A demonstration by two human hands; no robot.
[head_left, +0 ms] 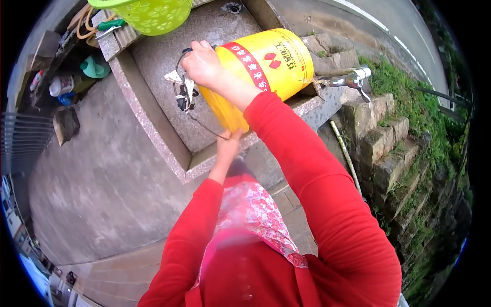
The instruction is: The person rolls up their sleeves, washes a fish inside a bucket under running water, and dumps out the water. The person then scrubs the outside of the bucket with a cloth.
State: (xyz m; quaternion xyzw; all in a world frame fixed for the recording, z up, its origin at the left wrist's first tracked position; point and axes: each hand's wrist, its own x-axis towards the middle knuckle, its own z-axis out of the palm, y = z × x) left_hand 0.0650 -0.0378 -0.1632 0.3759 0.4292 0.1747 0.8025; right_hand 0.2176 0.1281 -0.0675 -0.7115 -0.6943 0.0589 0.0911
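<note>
A yellow bucket [258,64] with a red band lies tipped on its side over the stone sink [148,120], its bottom toward the tap. My right hand [202,64] is closed on the upper side of its rim. Lower down, my left hand [229,146] grips the rim's near side, where the thin wire handle runs to it. A white and black tangle [183,91] hangs by the handle at the bucket's mouth. The inside of the bucket is hidden.
A metal tap [353,80] stands right of the bucket. A green basket [153,15] sits on the sink's far edge. Containers, among them a teal one [94,67], are at the upper left. Stone steps [381,138] with grass lie to the right.
</note>
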